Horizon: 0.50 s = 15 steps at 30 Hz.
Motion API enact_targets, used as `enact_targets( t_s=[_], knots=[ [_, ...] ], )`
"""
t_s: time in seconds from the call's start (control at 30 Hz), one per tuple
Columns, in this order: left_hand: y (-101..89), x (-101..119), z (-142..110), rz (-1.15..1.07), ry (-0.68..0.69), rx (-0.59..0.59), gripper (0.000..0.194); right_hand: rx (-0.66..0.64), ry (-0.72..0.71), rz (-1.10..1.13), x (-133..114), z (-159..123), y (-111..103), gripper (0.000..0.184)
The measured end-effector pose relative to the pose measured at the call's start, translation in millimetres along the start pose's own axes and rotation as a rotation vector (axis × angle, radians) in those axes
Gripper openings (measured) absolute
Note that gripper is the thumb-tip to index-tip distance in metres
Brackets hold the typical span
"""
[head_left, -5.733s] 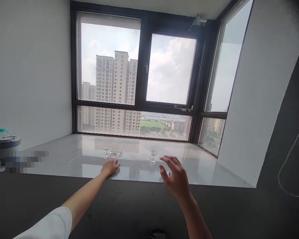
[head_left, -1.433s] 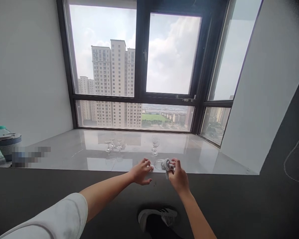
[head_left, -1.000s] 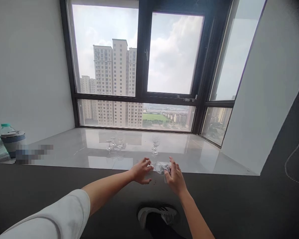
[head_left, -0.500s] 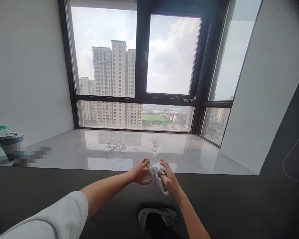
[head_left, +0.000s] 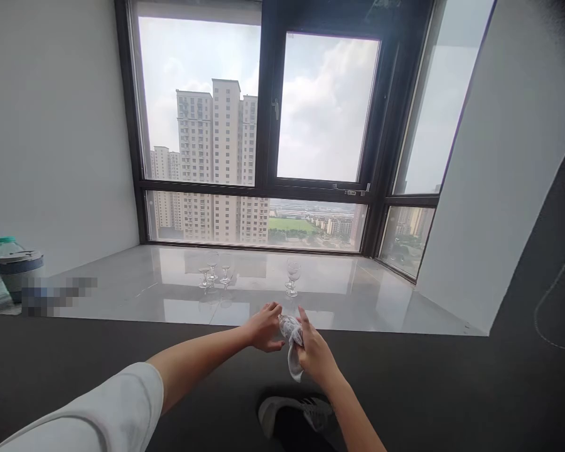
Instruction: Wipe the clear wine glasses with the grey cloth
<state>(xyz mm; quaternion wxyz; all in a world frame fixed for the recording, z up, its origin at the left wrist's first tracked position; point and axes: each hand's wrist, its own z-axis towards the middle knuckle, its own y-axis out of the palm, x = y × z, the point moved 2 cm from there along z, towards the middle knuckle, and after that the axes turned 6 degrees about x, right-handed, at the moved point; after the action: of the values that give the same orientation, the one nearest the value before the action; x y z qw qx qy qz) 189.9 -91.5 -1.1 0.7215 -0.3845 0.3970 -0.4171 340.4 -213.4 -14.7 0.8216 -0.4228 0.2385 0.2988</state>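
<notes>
My left hand (head_left: 265, 328) is curled at the sill's front edge, fingers and thumb around a clear glass (head_left: 281, 322) that is hard to make out against the dark wall. My right hand (head_left: 316, 353) grips a white cloth (head_left: 292, 336) pressed against that glass, its index finger pointing up and a loose end of cloth hanging below. Just beyond the hands, two stemmed glasses (head_left: 292, 270) stand upright, one behind the other. Farther left, three more stemmed glasses (head_left: 225, 270) are grouped upright. The cloth hides most of the held glass.
A glossy pale window sill (head_left: 136, 295) runs below the dark-framed window (head_left: 262, 188). At its left end stand a cup with a dark band (head_left: 19, 270) and a green-capped bottle (head_left: 5, 242), beside a blurred patch. A shoe (head_left: 282, 411) shows beneath my arms.
My right hand has turned and shifted slightly left and down with the cloth, whose loose end now hangs farther left. My left hand has barely moved. The standing glasses are unchanged.
</notes>
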Motion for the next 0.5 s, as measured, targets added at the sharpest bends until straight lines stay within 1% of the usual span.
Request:
enact_targets(
  t_s=[0.07,0.13,0.3,0.4,0.5],
  knots=[
    [-0.1,1,0,0.007,0.021,-0.015,0.045,-0.019,-0.021,-0.001,1,-2,0,0.088],
    [-0.4,1,0,-0.002,0.021,-0.021,0.045,-0.018,-0.02,0.049,2,-3,0,0.087],
    [-1.0,1,1,-0.094,-0.032,-0.024,0.048,0.043,0.049,0.26,3,4,-3,0.077],
    [0.4,-1,1,-0.176,-0.071,-0.011,0.049,0.133,0.112,0.384,-4,9,-10,0.072],
    [3.5,-7,1,-0.31,-0.139,0.044,0.067,0.298,0.21,0.425,-10,12,-25,0.072]
  ],
)
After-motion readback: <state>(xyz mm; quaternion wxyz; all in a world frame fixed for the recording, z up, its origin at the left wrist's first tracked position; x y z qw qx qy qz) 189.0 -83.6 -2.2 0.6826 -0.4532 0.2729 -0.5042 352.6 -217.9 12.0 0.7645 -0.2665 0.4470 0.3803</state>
